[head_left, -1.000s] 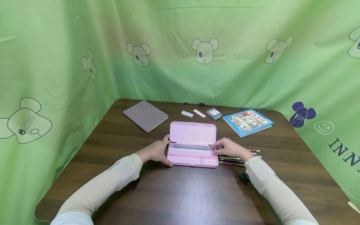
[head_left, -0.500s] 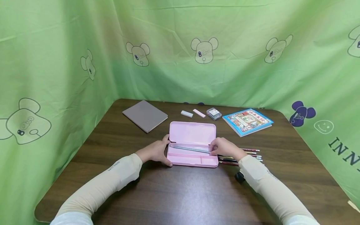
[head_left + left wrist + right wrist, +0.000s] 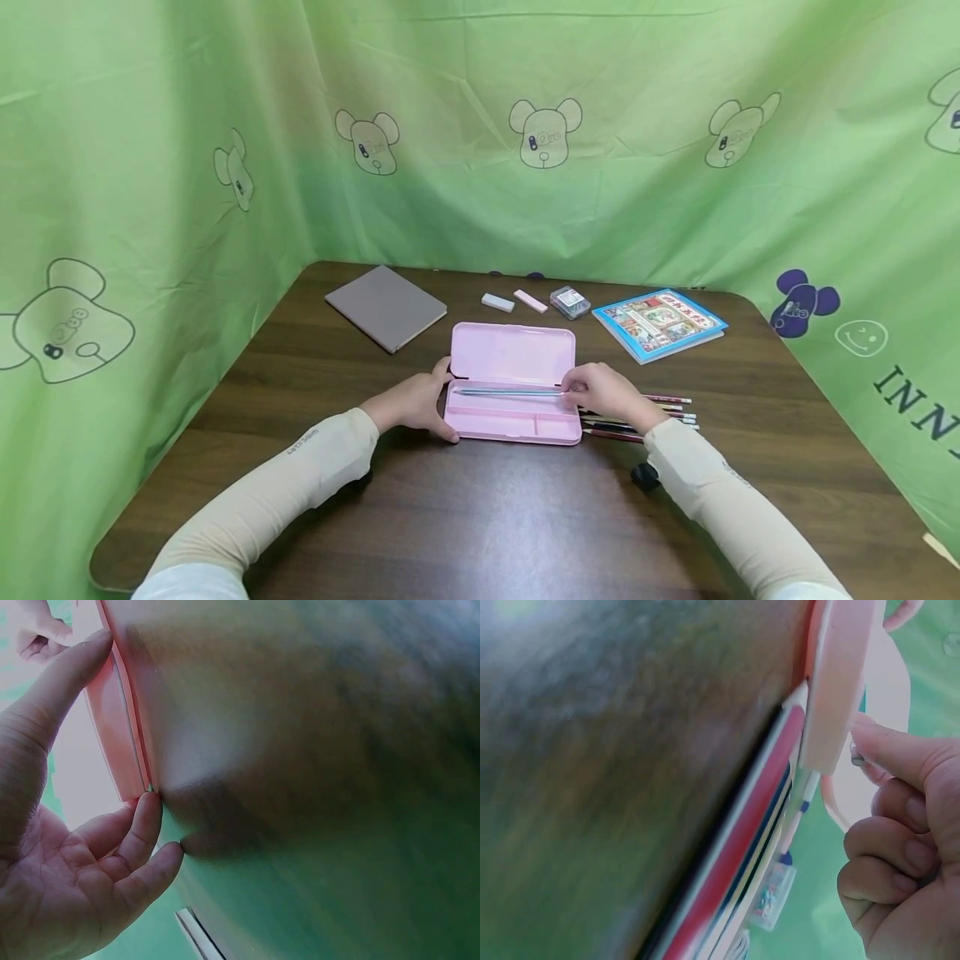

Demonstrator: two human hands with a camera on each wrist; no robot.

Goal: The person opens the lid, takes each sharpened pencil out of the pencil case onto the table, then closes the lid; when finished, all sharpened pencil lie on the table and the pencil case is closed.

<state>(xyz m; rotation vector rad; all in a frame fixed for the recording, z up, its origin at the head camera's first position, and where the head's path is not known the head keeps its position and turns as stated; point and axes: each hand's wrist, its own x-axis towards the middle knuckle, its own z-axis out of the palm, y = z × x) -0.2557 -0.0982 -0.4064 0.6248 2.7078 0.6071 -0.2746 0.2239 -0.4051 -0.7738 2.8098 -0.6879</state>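
An open pink pencil case (image 3: 513, 417) lies in the middle of the dark wooden table (image 3: 480, 517), its lid (image 3: 513, 354) laid flat behind the tray. My left hand (image 3: 441, 402) grips the case's left end, thumb on the near side and fingers on the far side; the left wrist view shows the same hand (image 3: 127, 750) against the pink case edge (image 3: 120, 742). My right hand (image 3: 570, 389) pinches the right end of a blue-grey pencil (image 3: 510, 392) that lies along the tray's back compartment. In the right wrist view the right hand's fingers (image 3: 900, 847) curl beside the case wall (image 3: 840, 690).
Several loose pencils (image 3: 660, 412) lie on the table just right of the case, also the red and dark pencils (image 3: 735, 855) in the right wrist view. At the back lie a grey-brown notebook (image 3: 386, 307), a white eraser (image 3: 498, 302), a pink eraser (image 3: 531, 301), a small clear box (image 3: 570, 302) and a blue picture book (image 3: 660, 323). Green cloth walls stand on three sides.
Half a second ago the pencil lay slanted across the tray; it now lies level along the back compartment, and my right hand has shifted slightly away from me. The left hand has not moved.
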